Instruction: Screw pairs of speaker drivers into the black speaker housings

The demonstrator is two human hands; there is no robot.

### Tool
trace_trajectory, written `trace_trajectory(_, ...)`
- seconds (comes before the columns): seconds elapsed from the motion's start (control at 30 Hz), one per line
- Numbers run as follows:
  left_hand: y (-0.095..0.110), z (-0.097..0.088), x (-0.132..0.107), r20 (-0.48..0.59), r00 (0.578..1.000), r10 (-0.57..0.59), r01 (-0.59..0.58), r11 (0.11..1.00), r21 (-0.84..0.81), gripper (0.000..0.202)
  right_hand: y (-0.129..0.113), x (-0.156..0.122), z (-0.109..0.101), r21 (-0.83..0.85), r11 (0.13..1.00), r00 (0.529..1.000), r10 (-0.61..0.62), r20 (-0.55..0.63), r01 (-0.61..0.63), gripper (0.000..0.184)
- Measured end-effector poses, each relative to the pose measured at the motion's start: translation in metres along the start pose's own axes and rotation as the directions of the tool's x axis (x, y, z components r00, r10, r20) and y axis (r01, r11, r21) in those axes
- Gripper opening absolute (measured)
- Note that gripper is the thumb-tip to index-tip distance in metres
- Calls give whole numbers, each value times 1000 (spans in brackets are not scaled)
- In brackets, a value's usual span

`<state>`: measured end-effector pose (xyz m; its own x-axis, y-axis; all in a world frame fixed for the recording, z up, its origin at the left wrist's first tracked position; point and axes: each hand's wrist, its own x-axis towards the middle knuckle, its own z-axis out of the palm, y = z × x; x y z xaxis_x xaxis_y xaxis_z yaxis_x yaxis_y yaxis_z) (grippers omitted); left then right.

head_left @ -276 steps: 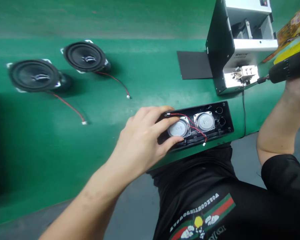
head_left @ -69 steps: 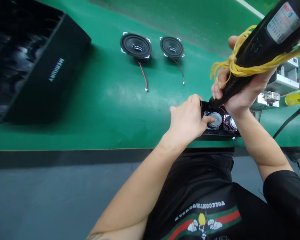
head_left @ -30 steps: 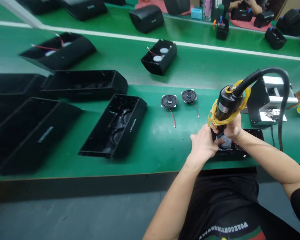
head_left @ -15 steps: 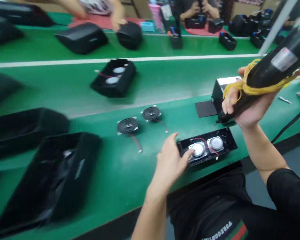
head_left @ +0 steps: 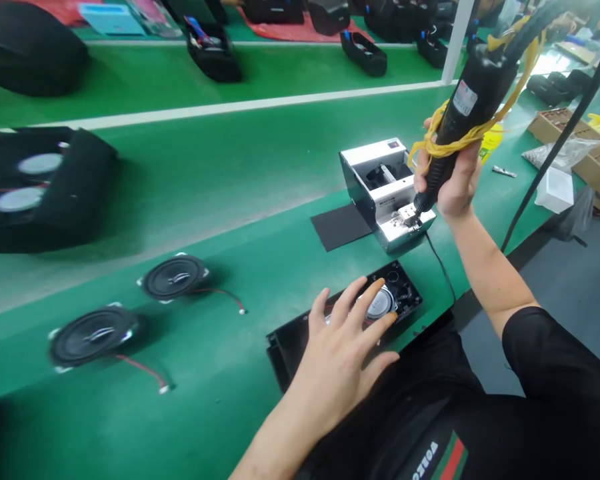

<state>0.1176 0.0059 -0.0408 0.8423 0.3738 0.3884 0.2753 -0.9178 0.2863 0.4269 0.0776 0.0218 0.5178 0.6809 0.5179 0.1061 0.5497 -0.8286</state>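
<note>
Moved since half a second ago: right hand [head_left: 455, 183] and electric screwdriver [head_left: 473, 93], now across at the screw feeder [head_left: 380, 152]; left hand [head_left: 343, 353], now lying over the speaker housing [head_left: 405, 293] rather than at its end.

- Right hand: fingers wrapped fully round the lower barrel of the electric screwdriver, firm grip. Tool tilted, bit end down at the feeder's front outlet; whether the bit touches it cannot be told. Yellow cord [head_left: 433, 143] wound round the barrel above the hand; black cable [head_left: 555, 153] running from the top end.
- Left hand: flat, fingers [head_left: 365, 297] spread wide, gripping nothing, resting on or just over the housing.
- Speaker housing: black, open side up, at the near edge of the green bench [head_left: 260, 267], just in front of the feeder. One round silver-backed driver [head_left: 383, 301] shows inside, beside the fingertips; the rest is covered by the hand.
- Black mat [head_left: 340, 227]: flat on the bench, touching the feeder's left side.
- Two loose speaker drivers [head_left: 175, 277] [head_left: 91, 335]: cone up, red leads trailing, well to the left of the housing.
- Black enclosure [head_left: 55, 193] with two drivers: far left, blurred.
</note>
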Motion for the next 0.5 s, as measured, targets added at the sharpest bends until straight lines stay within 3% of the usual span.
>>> trace_trajectory(0.07,3,1,4,-27,1000,6,-7,999,-37,18,2,-2,-2,30,1000,1000,4,5,-4,74)
trace_trajectory(0.2,-4,-3,7,-66,998,-5,-1,997,-80,24,7,-2,-4,48,999,1000,12,1,-12,75)
trace_trajectory(0.33,-18,-6,5,-79,996,38,-37,999,24,25,10,-1,-4,61,997,999,35,23,-37,79)
trace_trajectory(0.5,-24,-1,5,-57,996,67,-63,995,73,31,7,-2,-3,124,992,999,-22,23,19,68)
